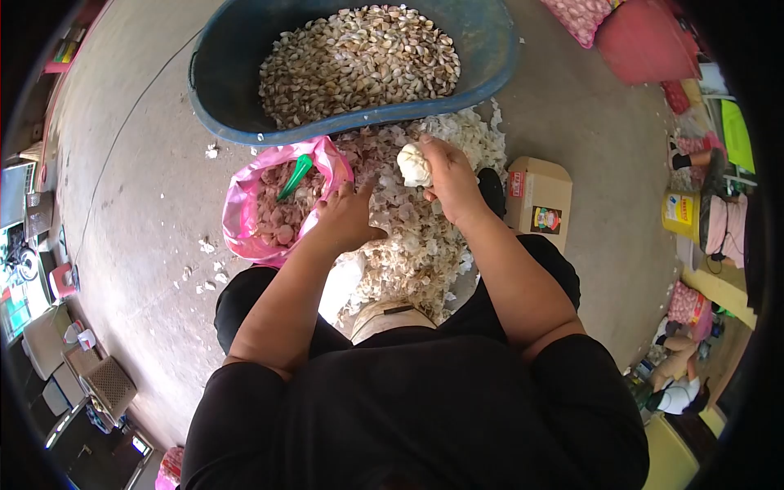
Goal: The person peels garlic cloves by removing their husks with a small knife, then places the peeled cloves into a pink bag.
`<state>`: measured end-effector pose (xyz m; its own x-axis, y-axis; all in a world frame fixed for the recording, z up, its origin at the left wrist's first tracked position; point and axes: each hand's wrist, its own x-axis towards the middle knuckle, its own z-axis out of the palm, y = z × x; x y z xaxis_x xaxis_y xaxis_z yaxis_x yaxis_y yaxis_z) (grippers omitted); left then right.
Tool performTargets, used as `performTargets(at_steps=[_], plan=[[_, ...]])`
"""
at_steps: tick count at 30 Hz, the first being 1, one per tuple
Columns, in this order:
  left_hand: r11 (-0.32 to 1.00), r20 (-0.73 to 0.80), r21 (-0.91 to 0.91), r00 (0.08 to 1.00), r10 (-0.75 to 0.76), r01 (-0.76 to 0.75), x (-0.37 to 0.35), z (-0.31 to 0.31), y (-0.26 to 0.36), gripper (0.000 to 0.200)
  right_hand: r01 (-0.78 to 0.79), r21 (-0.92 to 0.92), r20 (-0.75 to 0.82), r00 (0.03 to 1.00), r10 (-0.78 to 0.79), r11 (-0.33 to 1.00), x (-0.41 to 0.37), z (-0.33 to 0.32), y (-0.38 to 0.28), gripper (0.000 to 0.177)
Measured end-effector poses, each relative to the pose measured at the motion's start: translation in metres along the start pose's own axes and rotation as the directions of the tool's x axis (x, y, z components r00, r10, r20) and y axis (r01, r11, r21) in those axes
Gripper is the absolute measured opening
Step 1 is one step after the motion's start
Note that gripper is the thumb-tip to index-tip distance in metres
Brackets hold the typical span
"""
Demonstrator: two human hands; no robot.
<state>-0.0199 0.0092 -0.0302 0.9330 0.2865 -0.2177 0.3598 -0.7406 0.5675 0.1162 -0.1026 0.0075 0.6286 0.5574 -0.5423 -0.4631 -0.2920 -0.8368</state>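
Observation:
In my right hand [449, 175] is a whole white garlic bulb [415, 166], held up over a heap of papery skins [400, 220]. My left hand [347, 219], empty with its fingers apart, is at the right edge of a pink bag [238, 220]. Inside the bag lie reddish-purple garlic bulbs or skins [282, 220] and a green pointed tool [296, 177]. Beyond both hands stands a large blue tub [220, 106] holding many loose garlic cloves [359, 65].
A cardboard box [545, 192] lies on the floor right of the skins. Farther right are a yellow container [680, 211], a red chair [645, 41], bags and another person [679, 392]. Crates [109, 384] stand at far left. Skin scraps dot the floor.

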Motion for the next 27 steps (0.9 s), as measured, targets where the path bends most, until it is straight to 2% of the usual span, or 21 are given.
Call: performTargets(at_steps=[1,2,3,4,5,6,9,10,11,13,14,17,18,20,22,23,25,27], plan=[[0.985,-0.049,0.153,0.995,0.087,-0.079,-0.003,0.003,0.002,0.072,0.097,-0.109,-0.008,0.995,-0.098,0.989,0.004,-0.002,0.005,0.034],[0.992,-0.013,-0.111,0.998,0.065,-0.066,0.002,0.004,0.0,0.073,0.188,-0.215,-0.005,0.981,-0.194,0.958,0.009,-0.004,0.015,0.036],[0.93,0.022,-0.366,0.999,0.042,-0.031,0.007,0.001,0.003,0.074,0.272,-0.316,0.006,0.959,-0.284,0.909,0.012,-0.005,0.022,0.038],[0.669,0.171,-0.723,0.983,-0.072,0.175,0.012,-0.012,0.014,0.071,0.302,-0.384,0.015,0.947,-0.321,0.873,0.006,-0.001,0.021,0.039],[0.253,0.346,-0.897,0.932,-0.109,0.362,0.014,-0.022,0.022,0.069,0.332,-0.451,0.029,0.933,-0.358,0.829,-0.002,0.005,0.018,0.04],[0.339,0.381,-0.85,0.914,-0.136,0.404,0.014,-0.026,0.026,0.065,0.361,-0.515,0.048,0.918,-0.394,0.777,-0.009,0.008,0.014,0.042],[0.45,0.299,-0.828,0.942,-0.151,0.335,0.013,-0.017,0.03,0.058,0.36,-0.576,0.059,0.914,-0.402,0.734,-0.019,0.011,0.006,0.043],[0.385,0.261,-0.865,0.944,-0.203,0.322,0.014,-0.009,0.027,0.053,0.362,-0.467,0.012,0.915,-0.403,0.807,-0.017,0.012,0.008,0.043],[0.321,0.221,-0.899,0.942,-0.254,0.298,0.015,-0.001,0.023,0.049,0.318,-0.46,-0.003,0.933,-0.36,0.829,-0.012,0.009,0.008,0.043],[0.062,0.306,-0.944,0.929,-0.209,0.325,0.012,-0.018,0.035,0.045,0.226,-0.443,-0.03,0.963,-0.267,0.867,-0.001,0.002,0.009,0.044],[-0.017,0.354,-0.933,0.907,-0.226,0.36,0.011,-0.022,0.039,0.043,0.338,-0.415,-0.038,0.921,-0.387,0.845,0.002,0.005,0.015,0.047],[-0.086,0.351,-0.936,0.892,-0.284,0.341,0.011,-0.023,0.04,0.041,0.274,-0.685,-0.035,0.913,-0.407,0.675,0.003,0.0,0.01,0.042],[-0.076,0.301,-0.953,0.894,-0.332,0.293,0.011,-0.023,0.041,0.042,0.35,-0.69,-0.034,0.859,-0.511,0.634,0.006,0.0,0.015,0.041],[0.071,0.206,-0.965,0.9,-0.384,0.251,0.011,-0.017,0.037,0.043,0.488,-0.697,-0.028,0.713,-0.701,0.525,0.015,0.001,0.03,0.039],[0.177,0.129,-0.959,0.894,-0.429,0.223,0.01,-0.015,0.039,0.041,0.449,-0.558,-0.008,0.838,-0.545,0.698,-0.007,0.019,0.015,0.039],[0.269,0.027,-0.95,0.896,-0.444,0.162,0.009,-0.009,0.04,0.039,0.41,-0.485,0.016,0.887,-0.461,0.773,-0.018,0.028,0.011,0.038],[0.448,-0.172,-0.893,0.88,-0.442,0.05,0.009,0.003,0.044,0.036,0.434,-0.559,0.033,0.863,-0.504,0.707,-0.022,0.036,0.02,0.036],[0.315,-0.142,-0.949,0.867,-0.477,0.017,0.008,0.007,0.045,0.031,0.402,-0.616,0.026,0.87,-0.493,0.677,-0.024,0.039,0.021,0.033]])
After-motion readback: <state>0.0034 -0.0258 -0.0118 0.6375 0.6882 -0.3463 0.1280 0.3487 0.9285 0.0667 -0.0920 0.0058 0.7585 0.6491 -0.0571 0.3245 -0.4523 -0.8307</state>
